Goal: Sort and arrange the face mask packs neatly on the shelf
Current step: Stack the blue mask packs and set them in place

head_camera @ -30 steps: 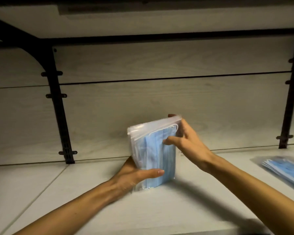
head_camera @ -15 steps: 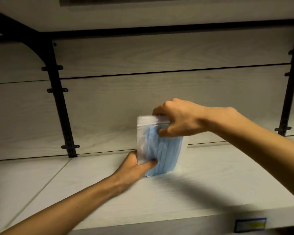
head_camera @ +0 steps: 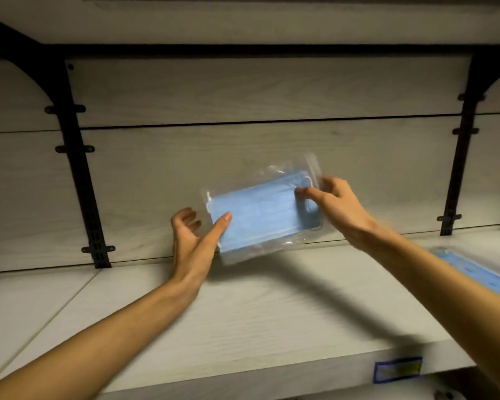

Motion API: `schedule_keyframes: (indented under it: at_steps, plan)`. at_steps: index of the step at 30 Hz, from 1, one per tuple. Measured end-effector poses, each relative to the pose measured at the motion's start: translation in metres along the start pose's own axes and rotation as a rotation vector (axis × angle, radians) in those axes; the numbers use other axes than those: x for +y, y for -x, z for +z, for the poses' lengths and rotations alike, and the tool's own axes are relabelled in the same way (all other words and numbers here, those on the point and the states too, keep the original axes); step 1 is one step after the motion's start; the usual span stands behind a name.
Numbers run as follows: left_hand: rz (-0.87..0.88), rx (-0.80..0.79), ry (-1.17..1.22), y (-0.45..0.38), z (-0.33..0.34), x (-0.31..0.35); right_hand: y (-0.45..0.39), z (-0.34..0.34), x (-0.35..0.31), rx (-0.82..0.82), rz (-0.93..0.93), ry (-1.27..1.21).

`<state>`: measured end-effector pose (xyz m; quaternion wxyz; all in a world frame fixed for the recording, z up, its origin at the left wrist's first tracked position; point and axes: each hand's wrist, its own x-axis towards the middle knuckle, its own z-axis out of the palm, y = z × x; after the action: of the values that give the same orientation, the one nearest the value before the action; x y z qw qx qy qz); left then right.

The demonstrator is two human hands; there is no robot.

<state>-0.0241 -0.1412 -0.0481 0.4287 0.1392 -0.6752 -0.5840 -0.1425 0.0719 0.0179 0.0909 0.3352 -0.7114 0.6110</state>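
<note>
A clear plastic pack of blue face masks point(head_camera: 260, 215) is held sideways above the pale wooden shelf point(head_camera: 271, 310), close to the back panel. My right hand point(head_camera: 335, 207) pinches its right end between thumb and fingers. My left hand point(head_camera: 193, 241) is beside its left end with fingers spread; the thumb tip touches the pack's front, the other fingers are loosely curled behind. A second pack of blue masks point(head_camera: 479, 272) lies flat at the shelf's right edge, partly cut off by the frame.
Black metal uprights point(head_camera: 81, 180) point(head_camera: 459, 157) stand against the back panel at left and right. Another shelf board runs overhead. A blue-bordered price label point(head_camera: 397, 369) sits on the shelf's front edge.
The pack stood upright on the shelf, gripped by both hands. Now it is lifted off and turned sideways, my right hand holds its end, and my left hand has let go.
</note>
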Motion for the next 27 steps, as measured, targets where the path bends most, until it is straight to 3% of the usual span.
schedule_keyframes:
  at_steps: [3, 6, 8, 10, 12, 15, 20, 27]
  plan:
    - [-0.221, -0.169, 0.097, 0.021, 0.01, -0.012, 0.015, 0.012, 0.02, 0.159, 0.2, -0.377]
    - [-0.384, -0.377, 0.262, 0.034, 0.029, -0.009, 0.029, 0.032, 0.025, 0.179, 0.33, -0.813]
    - [-0.43, -0.506, 0.378, 0.033, 0.043, 0.001, 0.037, 0.046, 0.026, 0.117, 0.373, -0.896]
    - [-0.437, -0.454, 0.446, 0.026, 0.054, 0.007, 0.045, 0.053, 0.026, 0.013, 0.409, -0.755]
    - [-0.425, -0.241, 0.367, 0.018, 0.058, 0.005, 0.048, 0.05, 0.03, -0.065, 0.381, -0.553]
    - [-0.217, -0.1, 0.212, 0.012, 0.051, 0.001, 0.042, 0.033, 0.038, -0.091, 0.356, -0.43]
    - [0.081, -0.145, 0.139, -0.004, 0.044, 0.007, 0.027, 0.014, 0.043, -0.09, 0.266, -0.361]
    - [-0.02, -0.342, 0.056, 0.019, 0.048, -0.02, 0.043, 0.029, 0.069, -0.227, 0.115, -0.078]
